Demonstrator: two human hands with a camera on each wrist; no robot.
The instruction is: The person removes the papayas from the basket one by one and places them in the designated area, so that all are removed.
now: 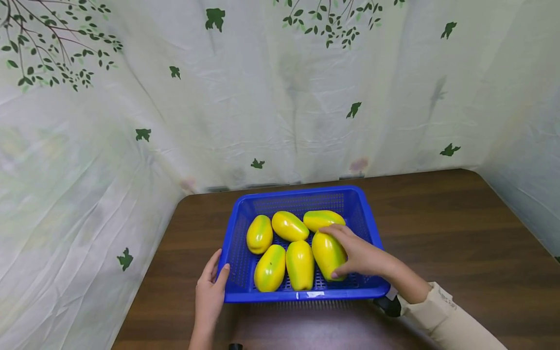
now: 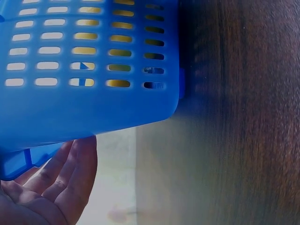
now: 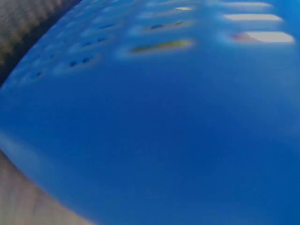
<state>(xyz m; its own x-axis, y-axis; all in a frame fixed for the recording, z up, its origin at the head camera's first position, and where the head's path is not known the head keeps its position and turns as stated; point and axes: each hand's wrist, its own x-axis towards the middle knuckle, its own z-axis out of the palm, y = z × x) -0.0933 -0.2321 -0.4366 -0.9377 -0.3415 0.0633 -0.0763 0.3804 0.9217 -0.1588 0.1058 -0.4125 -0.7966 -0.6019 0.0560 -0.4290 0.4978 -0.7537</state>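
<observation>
Yellow, green-streaked skin on the papaya-like fruit (image 1: 325, 255), at the right front inside the blue basket (image 1: 253, 296) and gripped by the right hand (image 1: 359, 253), fingers over the far end, thumb low at the near end. Looks stiff and smooth, probably fairly light, perhaps slippery given that gloss; best taken round the widest part with a broad grip and laid down gently to avoid scuffs. At the basket's left rim, the left hand (image 1: 210, 290), holding on with thumb and fingers. Just beside on the left, a second fruit (image 1: 300, 265); just behind, a third fruit (image 1: 323, 220); farther left, three more fruits (image 1: 269, 270). In the way: those close neighbours, plus the right front corner beneath the wrist. Below, brown desk (image 1: 459, 233); beyond, leaf-printed cloth (image 1: 262, 107).
</observation>
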